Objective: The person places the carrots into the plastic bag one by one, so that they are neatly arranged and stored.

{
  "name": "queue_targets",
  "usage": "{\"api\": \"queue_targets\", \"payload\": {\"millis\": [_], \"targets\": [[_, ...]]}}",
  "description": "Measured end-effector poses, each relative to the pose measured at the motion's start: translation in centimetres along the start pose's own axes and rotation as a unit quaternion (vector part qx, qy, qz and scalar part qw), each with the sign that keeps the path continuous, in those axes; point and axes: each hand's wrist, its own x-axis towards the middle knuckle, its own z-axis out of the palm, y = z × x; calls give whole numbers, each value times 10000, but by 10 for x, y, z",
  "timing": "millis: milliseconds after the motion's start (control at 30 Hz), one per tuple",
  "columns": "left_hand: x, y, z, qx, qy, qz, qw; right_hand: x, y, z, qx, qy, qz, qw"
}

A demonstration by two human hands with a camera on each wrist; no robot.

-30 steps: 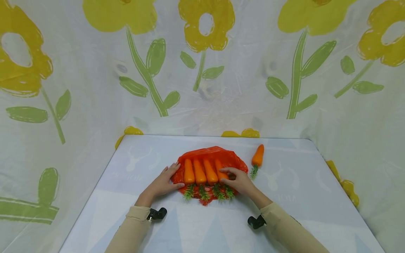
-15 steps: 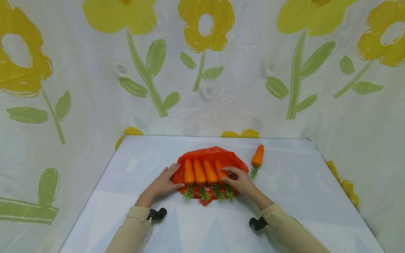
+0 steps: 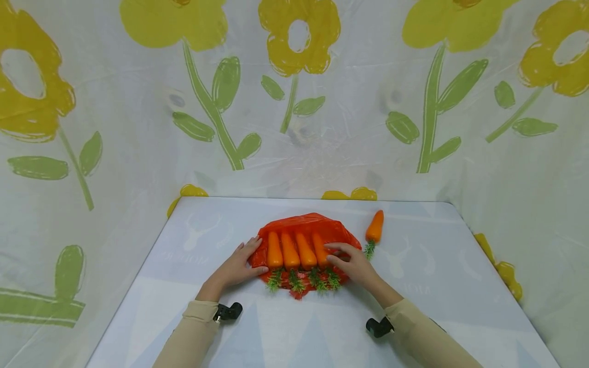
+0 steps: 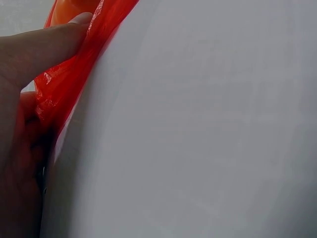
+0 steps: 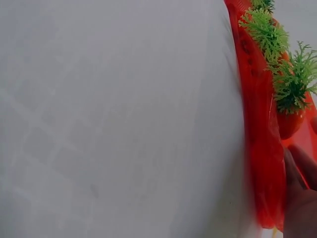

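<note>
Several toy carrots [image 3: 290, 250] lie side by side on a red plastic bag [image 3: 313, 221], leafy tops toward the person. My left hand [image 3: 236, 266] holds the bag's left edge; in the left wrist view the thumb [image 4: 49, 47] lies over the red plastic [image 4: 69, 82] with fingers on its other side. My right hand [image 3: 356, 265] is at the bag's right side, beside the rightmost carrot [image 3: 319, 244]. Its thumb and fingers are parted and bent loosely. Whether the fingertips still touch that carrot is hard to see. The right wrist view shows green tops [image 5: 292, 82] near the fingers [image 5: 304, 166].
One more carrot [image 3: 375, 227] lies on the table [image 3: 221, 220], right of the bag and beyond my right hand. Behind the table hangs a flower-printed curtain [image 3: 345, 138]. A small black camera [image 3: 229, 312] sits on each wrist.
My right hand has slid slightly to the right, off the rightmost carrot, showing more of it. The left hand, bag and carrots look unmoved.
</note>
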Motion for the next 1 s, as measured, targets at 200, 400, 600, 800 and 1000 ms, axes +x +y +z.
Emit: {"api": "queue_targets", "payload": {"millis": [200,400,600,800,1000], "targets": [[-1,0,-1,-57,28,25,10000,-2,-2,-4,-16,40,232,9997],[-1,0,-1,-113,22,29,9999,-5,-2,-7,-30,106,298,9995],[0,0,0,-55,46,78,9999,-8,0,-11,-51,113,198,9997],[0,0,-1,-32,50,85,9999,-11,1,-16,-58,174,48,9998],[0,0,0,-85,34,31,10000,-12,6,-20,-63,236,69,9997]]}}
